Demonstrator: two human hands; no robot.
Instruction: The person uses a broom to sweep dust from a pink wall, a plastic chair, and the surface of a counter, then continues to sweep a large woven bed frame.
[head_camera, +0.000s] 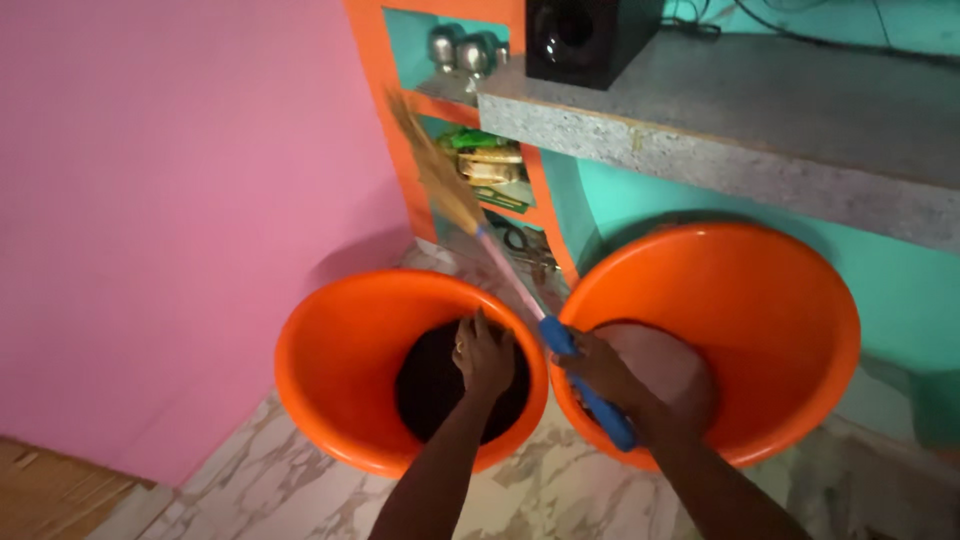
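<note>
Orange left tub (330, 400) is sitting beside the right tub (800, 330) on the marble floor. Left hand (484, 355) fingers are spreading open over its dark interior. Right hand (600, 368) fingers are gripping the broom (520, 290) handle between both tubs.

Green and yellow packets (478, 150) are seen stacked in the middle compartment of the orange shelf (385, 120), with a flat dark green box (503, 199) laid just below them. No signs or screens are shown.
</note>
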